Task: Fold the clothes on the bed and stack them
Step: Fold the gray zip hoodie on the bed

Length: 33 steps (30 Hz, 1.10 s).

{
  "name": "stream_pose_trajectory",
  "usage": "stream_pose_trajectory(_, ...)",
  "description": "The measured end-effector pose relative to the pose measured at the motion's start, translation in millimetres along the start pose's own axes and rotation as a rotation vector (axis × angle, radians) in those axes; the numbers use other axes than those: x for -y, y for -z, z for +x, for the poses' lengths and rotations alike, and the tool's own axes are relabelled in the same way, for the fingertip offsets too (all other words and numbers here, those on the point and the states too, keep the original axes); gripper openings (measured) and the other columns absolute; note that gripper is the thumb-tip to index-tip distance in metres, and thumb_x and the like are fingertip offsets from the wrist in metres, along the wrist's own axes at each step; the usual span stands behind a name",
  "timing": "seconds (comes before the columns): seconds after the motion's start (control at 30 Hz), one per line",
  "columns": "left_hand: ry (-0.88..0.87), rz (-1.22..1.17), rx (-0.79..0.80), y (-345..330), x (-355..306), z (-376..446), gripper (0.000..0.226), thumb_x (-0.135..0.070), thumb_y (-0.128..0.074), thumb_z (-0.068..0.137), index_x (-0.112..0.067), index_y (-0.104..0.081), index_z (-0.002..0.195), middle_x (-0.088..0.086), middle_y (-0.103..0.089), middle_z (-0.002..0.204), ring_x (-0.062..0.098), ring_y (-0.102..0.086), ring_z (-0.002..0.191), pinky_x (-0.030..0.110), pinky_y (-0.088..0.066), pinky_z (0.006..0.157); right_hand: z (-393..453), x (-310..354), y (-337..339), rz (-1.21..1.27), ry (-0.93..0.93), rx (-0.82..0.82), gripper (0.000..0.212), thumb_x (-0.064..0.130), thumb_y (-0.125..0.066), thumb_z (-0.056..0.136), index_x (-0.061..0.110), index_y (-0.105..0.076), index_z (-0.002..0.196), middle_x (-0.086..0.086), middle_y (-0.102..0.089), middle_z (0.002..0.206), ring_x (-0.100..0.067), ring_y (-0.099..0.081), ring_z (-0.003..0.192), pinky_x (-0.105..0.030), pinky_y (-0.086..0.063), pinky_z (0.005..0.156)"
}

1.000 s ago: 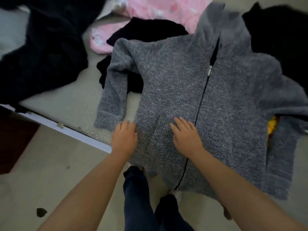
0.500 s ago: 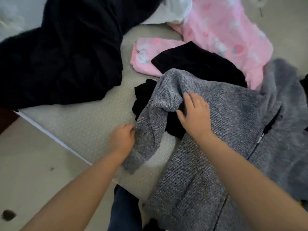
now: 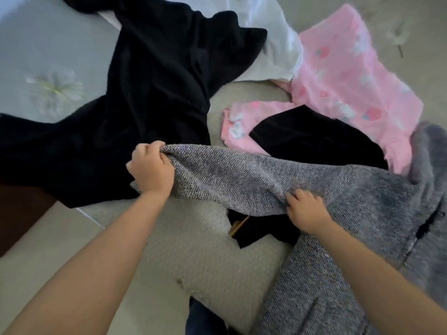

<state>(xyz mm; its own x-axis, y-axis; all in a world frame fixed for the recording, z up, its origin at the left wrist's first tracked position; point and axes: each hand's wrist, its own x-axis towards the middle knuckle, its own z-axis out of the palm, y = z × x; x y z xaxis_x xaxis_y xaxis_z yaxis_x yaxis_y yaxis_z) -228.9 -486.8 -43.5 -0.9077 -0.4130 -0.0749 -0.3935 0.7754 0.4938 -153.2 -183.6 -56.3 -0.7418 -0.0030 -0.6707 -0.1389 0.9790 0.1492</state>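
Note:
A grey knit zip hoodie lies at the right on the bed, its hem hanging over the bed's edge. My left hand grips the cuff end of its left sleeve, lifted and stretched out to the left. Near the shoulder, my right hand pinches the same sleeve. A black garment lies partly under the hoodie, and a corner of it shows below the sleeve.
A large black garment sprawls over the bed's left half. Pink printed pyjamas and a white cloth lie at the back. The bed's edge runs below my left hand, with the floor at lower left.
My left hand has taken the sleeve's cuff and pulled it up and out to the left. My right hand has slid down to the sleeve's base. The view has swung left.

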Motion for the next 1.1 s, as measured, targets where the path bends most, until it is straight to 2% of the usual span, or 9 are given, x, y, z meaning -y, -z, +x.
stream_pose_trajectory(0.17,0.01,0.078,0.069,-5.4,1.9,-24.5,0.053,-0.017,-0.059,0.086,-0.003,-0.04,0.133,0.02,-0.041,0.131,0.037,-0.038,0.119,0.046,-0.031,0.096,8.0,17.3,-13.2,0.1,-0.013,-0.033,0.065,0.04,-0.035,0.095,0.013,-0.007,0.147,-0.005,-0.018,0.15,-0.023,-0.022,0.137,-0.042,-0.019,0.11)
stream_pose_trajectory(0.3,0.504,-0.203,0.187,-18.6,8.9,-90.9,0.066,-0.033,-0.06,0.086,0.004,-0.035,0.134,0.025,-0.039,0.134,0.035,-0.036,0.124,0.043,-0.031,0.098,6.5,22.6,-21.2,0.117,-0.024,-0.063,0.064,0.039,-0.031,0.096,0.012,-0.003,0.147,-0.006,-0.01,0.153,-0.021,-0.012,0.141,-0.044,-0.014,0.112)
stream_pose_trajectory(0.4,0.666,-0.613,0.304,-30.1,4.9,-100.9,0.06,-0.034,-0.056,0.088,0.002,-0.037,0.132,0.016,-0.048,0.132,0.029,-0.045,0.122,0.036,-0.034,0.102,2.1,18.6,-27.8,0.131,0.009,-0.077,0.063,0.039,-0.029,0.097,0.013,-0.001,0.147,-0.005,-0.004,0.155,-0.02,-0.007,0.142,-0.043,-0.01,0.113)
stream_pose_trajectory(0.57,0.919,-0.918,0.073,-39.1,-23.4,-64.2,0.035,-0.009,-0.063,0.084,0.002,-0.054,0.116,0.017,-0.059,0.12,0.019,-0.054,0.094,0.036,-0.044,0.092,-10.7,7.5,-29.9,0.219,0.058,-0.17,0.058,0.031,-0.034,0.097,0.015,-0.009,0.147,-0.004,-0.007,0.155,-0.019,-0.007,0.143,-0.037,-0.006,0.114)
stream_pose_trajectory(0.63,0.806,-1.005,0.125,-40.2,-45.4,-65.0,0.027,0.001,-0.06,0.083,0.004,-0.057,0.11,0.021,-0.06,0.116,0.017,-0.051,0.083,0.037,-0.049,0.086,-19.9,-0.1,-29.9,0.294,0.079,-0.242,0.054,0.025,-0.037,0.097,0.012,-0.016,0.146,-0.006,-0.014,0.154,-0.021,-0.009,0.142,-0.036,-0.005,0.114)
stream_pose_trajectory(0.73,0.558,-1.153,0.25,-41.1,-98.8,-84.7,0.038,0.01,-0.055,0.084,0.0,-0.051,0.121,0.01,-0.061,0.109,0.011,-0.058,0.087,0.015,-0.05,0.073,-40.3,-21.4,-32.4,0.478,0.085,-0.358,0.048,0.013,-0.044,0.095,0.004,-0.031,0.14,-0.015,-0.025,0.149,-0.029,-0.018,0.14,-0.035,-0.01,0.114)
stream_pose_trajectory(0.83,0.316,-1.226,0.413,-45.7,-169.5,-121.3,0.044,0.011,-0.054,0.083,0.0,-0.046,0.125,0.017,-0.058,0.118,0.02,-0.058,0.103,0.026,-0.047,0.09,-73.6,-61.0,-46.2,0.663,-0.049,-0.439,0.045,0.01,-0.044,0.095,0.002,-0.035,0.138,-0.013,-0.027,0.149,-0.027,-0.02,0.14,-0.03,-0.013,0.113)
stream_pose_trajectory(0.93,0.127,-1.312,0.592,-54.5,-238.6,-179.7,0.038,0.015,-0.051,0.083,-0.008,-0.049,0.113,0.018,-0.057,0.111,0.017,-0.058,0.092,0.027,-0.048,0.086,-121.6,-113.4,-75.6,0.775,-0.2,-0.503,0.042,0.009,-0.044,0.095,0.001,-0.039,0.136,-0.013,-0.033,0.146,-0.027,-0.028,0.136,-0.03,-0.02,0.11)
stream_pose_trajectory(1.1,-0.059,-1.178,0.898,-84.6,-311.1,-305.4,0.038,0.012,-0.052,0.084,-0.024,-0.051,0.098,0.009,-0.059,0.102,0.02,-0.055,0.096,0.028,-0.046,0.089,-224.1,-204.4,-149.7,0.911,-0.447,-0.562,0.036,0.002,-0.046,0.093,-0.005,-0.047,0.128,-0.019,-0.046,0.135,-0.034,-0.041,0.126,-0.037,-0.029,0.106)
